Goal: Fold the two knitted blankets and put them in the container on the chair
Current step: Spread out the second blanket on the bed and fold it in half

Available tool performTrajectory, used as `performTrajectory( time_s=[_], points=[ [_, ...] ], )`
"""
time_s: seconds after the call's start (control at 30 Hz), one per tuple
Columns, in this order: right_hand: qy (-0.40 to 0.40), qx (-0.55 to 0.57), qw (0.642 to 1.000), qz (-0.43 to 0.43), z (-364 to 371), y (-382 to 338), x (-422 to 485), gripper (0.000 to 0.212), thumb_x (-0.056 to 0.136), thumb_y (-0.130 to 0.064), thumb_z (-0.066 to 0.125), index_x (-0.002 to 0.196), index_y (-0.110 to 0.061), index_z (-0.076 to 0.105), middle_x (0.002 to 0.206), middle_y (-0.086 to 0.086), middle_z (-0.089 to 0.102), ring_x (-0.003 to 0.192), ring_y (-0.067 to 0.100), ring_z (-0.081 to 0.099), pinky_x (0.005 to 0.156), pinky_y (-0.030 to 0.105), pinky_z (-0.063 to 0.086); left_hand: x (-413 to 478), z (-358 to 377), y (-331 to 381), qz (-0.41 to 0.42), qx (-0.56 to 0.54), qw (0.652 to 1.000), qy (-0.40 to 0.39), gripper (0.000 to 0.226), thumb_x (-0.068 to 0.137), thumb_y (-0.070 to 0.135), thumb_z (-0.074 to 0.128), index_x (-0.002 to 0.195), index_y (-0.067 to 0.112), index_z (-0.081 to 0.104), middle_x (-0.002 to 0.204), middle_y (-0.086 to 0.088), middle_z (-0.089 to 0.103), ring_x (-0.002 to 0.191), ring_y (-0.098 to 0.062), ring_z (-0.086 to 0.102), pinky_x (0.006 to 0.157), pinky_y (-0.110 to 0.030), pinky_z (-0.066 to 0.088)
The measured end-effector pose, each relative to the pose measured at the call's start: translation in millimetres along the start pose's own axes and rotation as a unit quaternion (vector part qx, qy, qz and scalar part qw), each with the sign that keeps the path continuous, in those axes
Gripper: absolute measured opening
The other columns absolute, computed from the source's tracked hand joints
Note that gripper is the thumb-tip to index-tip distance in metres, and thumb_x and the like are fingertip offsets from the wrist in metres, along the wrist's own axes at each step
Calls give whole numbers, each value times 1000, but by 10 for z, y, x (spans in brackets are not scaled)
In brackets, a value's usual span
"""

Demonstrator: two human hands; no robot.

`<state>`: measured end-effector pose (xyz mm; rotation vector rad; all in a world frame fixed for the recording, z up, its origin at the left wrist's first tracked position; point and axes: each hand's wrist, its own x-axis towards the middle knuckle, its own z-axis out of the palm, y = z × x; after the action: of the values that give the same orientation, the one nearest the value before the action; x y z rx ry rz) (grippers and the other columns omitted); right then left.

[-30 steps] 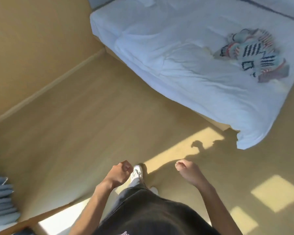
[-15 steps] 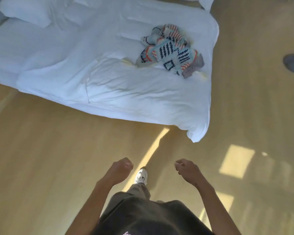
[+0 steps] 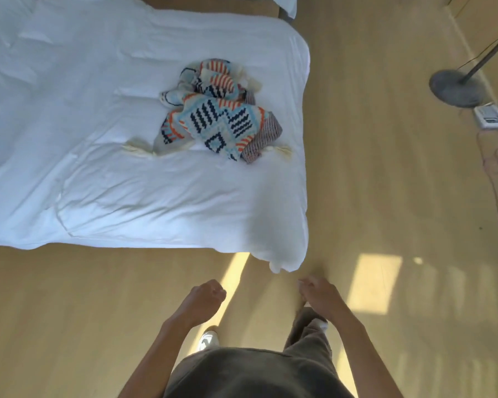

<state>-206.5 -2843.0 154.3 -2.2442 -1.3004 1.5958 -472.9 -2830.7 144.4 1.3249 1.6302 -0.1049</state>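
Note:
A crumpled heap of knitted blanket, patterned in light blue, orange, navy and cream with tassels, lies on the white bed near its right edge. I cannot tell whether the heap is one blanket or two. My left hand and my right hand hover over the wooden floor just short of the bed's near corner, fingers loosely curled, holding nothing. Both are well apart from the blanket. The chair and the container are out of view.
A floor lamp's round grey base stands at the right by the wall, with a white socket box and a looped cable beside it. My feet are on the wooden floor below my hands.
The view has swung right and closer to the bed; the blanket now lies nearer and more central. My hands stay curled and hold nothing.

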Motion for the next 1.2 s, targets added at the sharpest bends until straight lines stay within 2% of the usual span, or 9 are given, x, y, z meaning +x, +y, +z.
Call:
performTrajectory(
  time_s=[0.07, 0.1, 0.2, 0.4, 0.53, 0.63, 0.77, 0.97, 1.2],
  points=[
    [-3, -18, 1000, -14, -453, 72, 283, 17, 94, -29, 44, 86, -21, 58, 78, -3, 60, 74, 16, 55, 67, 28, 42, 247, 122, 443, 7, -12, 1000, 18, 23, 96, 17, 44, 111, 11, 61, 102, 3, 57, 91, -12, 54, 61, -4, 38],
    [-7, -26, 999, -20, -698, 107, 417, 18, 93, -29, 45, 89, -20, 59, 80, -2, 62, 75, 16, 56, 67, 28, 42, 350, 195, 682, 4, -22, 999, 30, 23, 95, 15, 44, 109, 9, 62, 100, 3, 58, 89, -13, 55, 59, -3, 37],
    [-15, -31, 999, -27, -1396, 163, 747, 19, 91, -31, 47, 93, -20, 62, 87, -1, 65, 82, 17, 60, 67, 27, 44, 609, 418, 1418, -20, -74, 997, 22, 20, 93, 17, 44, 101, 14, 62, 103, -2, 63, 91, -20, 62, 63, -16, 42],
    [-20, -36, 998, -40, -2426, 127, 1315, 14, 88, -34, 49, 85, -26, 60, 82, -5, 63, 78, 14, 58, 62, 25, 40, 1074, 522, 2382, -43, -114, 993, 11, 17, 90, 21, 44, 87, 27, 59, 97, 2, 64, 81, -12, 64, 48, -6, 39],
    [-28, -60, 997, -42, -2940, -9, 1744, 15, 87, -33, 50, 76, -27, 57, 76, -6, 63, 74, 13, 58, 63, 26, 43, 1422, 349, 2662, -72, -125, 989, 43, 15, 91, 25, 44, 93, 27, 59, 102, 0, 63, 86, -12, 64, 56, -17, 40],
    [-38, -85, 995, -47, -3253, -208, 2123, 20, 88, -34, 49, 68, -29, 53, 76, -5, 63, 77, 15, 61, 62, 27, 42, 1736, 246, 2829, -93, -141, 984, 63, 14, 90, 29, 45, 92, 31, 58, 100, 1, 62, 86, -10, 63, 58, -18, 41],
    [-53, -119, 990, -59, -3606, -603, 2728, 19, 88, -32, 49, 70, -28, 54, 77, -3, 63, 74, 14, 59, 61, 26, 42, 2279, 77, 3049, -110, -191, 972, 79, 16, 90, 27, 45, 96, 28, 59, 107, -3, 63, 88, -13, 63, 60, -18, 43],
    [-71, -174, 980, -69, -4175, -1386, 3484, 16, 88, -29, 48, 75, -26, 58, 82, -2, 65, 80, 16, 61, 60, 26, 43, 2950, -338, 3420, -127, -248, 956, 95, 16, 93, 23, 44, 103, 20, 57, 117, -10, 62, 97, -24, 63, 78, -28, 47],
    [-124, -249, 953, -116, -4299, -2358, 4163, 20, 90, -28, 46, 72, -27, 55, 85, -3, 63, 81, 13, 59, 64, 24, 43, 3295, -836, 3570, -169, -297, 930, 139, 22, 94, 28, 42, 108, 21, 57, 120, -7, 61, 101, -23, 61, 82, -29, 45]
  ],
)
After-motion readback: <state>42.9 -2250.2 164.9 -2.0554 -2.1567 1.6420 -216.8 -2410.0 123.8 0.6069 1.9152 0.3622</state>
